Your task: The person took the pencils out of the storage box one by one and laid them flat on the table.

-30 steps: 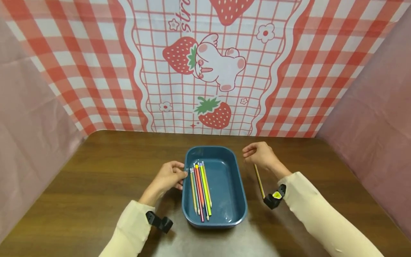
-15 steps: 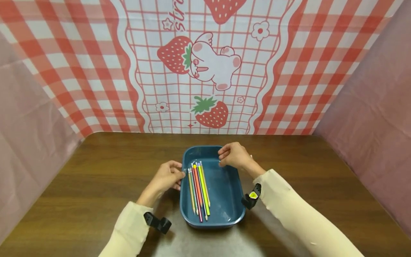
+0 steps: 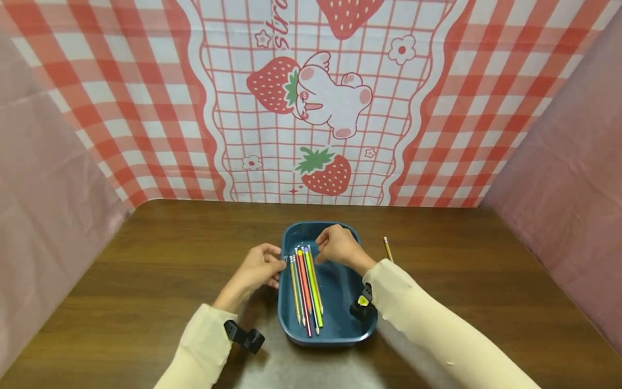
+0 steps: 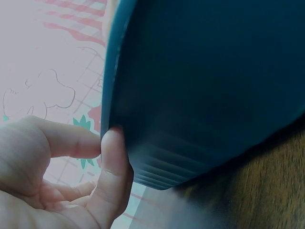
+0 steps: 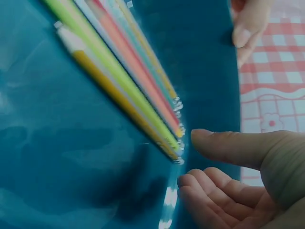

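A deep blue rectangular bin (image 3: 342, 337) stands on the table, with several pencils (image 3: 311, 292) lying side by side along its left part. My left hand (image 3: 255, 268) pinches the bin's left wall at the rim, thumb on one side and forefinger on the other, as the left wrist view shows. Inside the bin, my right hand (image 3: 338, 247) hovers by the pencils' far ends, thumb and fingers apart and nothing between them. In the right wrist view, a yellow pencil (image 5: 109, 98) is the outermost of the row, its end close to the fingertips.
To the right of the bin, a single pencil (image 3: 387, 249) lies on the brown wooden table (image 3: 160, 270), partly hidden by the right sleeve (image 3: 418, 302). A strawberry-print cloth (image 3: 233, 108) hangs behind the table, and pink cloth (image 3: 568, 162) hangs at the sides.
My right hand has moved left from beside the loose pencil, over the bin's right rim, to the pencils' ends. My left hand keeps its pinch on the bin's wall.
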`<state>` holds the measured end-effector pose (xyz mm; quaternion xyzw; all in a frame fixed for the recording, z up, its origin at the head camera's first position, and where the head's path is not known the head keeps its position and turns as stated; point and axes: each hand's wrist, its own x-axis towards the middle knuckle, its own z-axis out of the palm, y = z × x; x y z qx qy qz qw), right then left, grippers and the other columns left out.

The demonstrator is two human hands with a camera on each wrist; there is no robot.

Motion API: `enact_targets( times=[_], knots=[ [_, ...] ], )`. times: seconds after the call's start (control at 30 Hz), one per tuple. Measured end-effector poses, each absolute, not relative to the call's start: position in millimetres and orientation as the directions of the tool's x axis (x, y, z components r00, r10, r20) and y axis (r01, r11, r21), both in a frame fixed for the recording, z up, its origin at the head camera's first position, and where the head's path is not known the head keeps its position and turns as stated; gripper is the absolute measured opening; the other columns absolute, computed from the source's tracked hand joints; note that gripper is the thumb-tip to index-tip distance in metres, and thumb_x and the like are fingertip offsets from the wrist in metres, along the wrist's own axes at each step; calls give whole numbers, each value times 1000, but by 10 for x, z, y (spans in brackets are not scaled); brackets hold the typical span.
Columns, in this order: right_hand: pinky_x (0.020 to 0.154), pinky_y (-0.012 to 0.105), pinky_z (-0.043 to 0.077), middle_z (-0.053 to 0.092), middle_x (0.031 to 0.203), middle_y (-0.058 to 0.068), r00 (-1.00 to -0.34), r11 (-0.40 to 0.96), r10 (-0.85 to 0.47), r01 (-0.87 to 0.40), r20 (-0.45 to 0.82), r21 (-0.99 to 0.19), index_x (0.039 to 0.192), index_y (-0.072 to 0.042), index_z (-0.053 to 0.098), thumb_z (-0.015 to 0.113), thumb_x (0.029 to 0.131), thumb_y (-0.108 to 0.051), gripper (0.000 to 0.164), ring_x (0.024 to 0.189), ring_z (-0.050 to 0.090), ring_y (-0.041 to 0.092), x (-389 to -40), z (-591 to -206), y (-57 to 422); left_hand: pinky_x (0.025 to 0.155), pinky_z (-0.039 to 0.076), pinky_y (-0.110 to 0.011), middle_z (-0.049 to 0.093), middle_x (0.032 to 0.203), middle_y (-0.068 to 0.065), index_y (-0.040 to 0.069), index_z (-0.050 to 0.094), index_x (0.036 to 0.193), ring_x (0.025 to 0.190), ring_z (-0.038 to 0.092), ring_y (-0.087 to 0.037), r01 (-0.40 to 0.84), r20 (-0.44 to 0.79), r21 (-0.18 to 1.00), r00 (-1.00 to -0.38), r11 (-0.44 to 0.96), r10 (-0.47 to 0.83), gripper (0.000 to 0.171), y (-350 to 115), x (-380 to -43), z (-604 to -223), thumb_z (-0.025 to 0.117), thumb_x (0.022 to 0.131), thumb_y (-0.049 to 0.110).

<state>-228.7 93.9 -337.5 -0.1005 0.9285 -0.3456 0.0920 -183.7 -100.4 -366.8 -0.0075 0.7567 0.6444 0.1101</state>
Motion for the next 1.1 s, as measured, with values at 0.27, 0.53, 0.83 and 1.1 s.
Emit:
enact_targets(
  times=[0.27, 0.53, 0.83, 1.1],
  knots=[
    [61, 27, 53, 67, 86, 8, -960, 785, -253, -131, -120, -606, 85, 0, 70, 85, 63, -4, 27, 65, 52, 12, -2265, -3566, 920, 41, 49, -19, 53, 73, -8, -12, 44, 115, 48, 48, -10, -141, -164, 976, -977, 168, 134, 33, -982, -1849, -3663, 55, 85, -6],
    [54, 23, 44, 59, 71, 2, -957, 801, -254, -130, -136, -584, 70, -6, 64, 85, 61, -3, 23, 60, 43, 11, -2246, -3602, 874, 41, 49, -20, 54, 73, -9, -13, 44, 115, 46, 49, -9, -145, -170, 974, -976, 171, 137, 33, -991, -1854, -3659, 56, 85, -6],
    [45, 21, 12, 13, 50, -8, -935, 784, -340, -225, -98, -578, 45, -17, 25, 74, 57, 7, 55, 49, 9, 8, -2212, -3630, 851, 41, 49, -19, 54, 73, -9, -13, 44, 116, 47, 49, -9, -151, -173, 974, -976, 167, 132, 33, -993, -1847, -3654, 55, 85, -7],
    [40, 19, 32, 33, 39, -6, -944, 760, -272, -92, -186, -644, 41, -16, 37, 69, 63, 7, 45, 38, 36, 8, -2190, -3641, 880, 41, 49, -19, 54, 72, -8, -14, 43, 116, 48, 49, -9, -155, -178, 975, -974, 161, 139, 33, -988, -1835, -3666, 55, 85, -7]
  ],
)
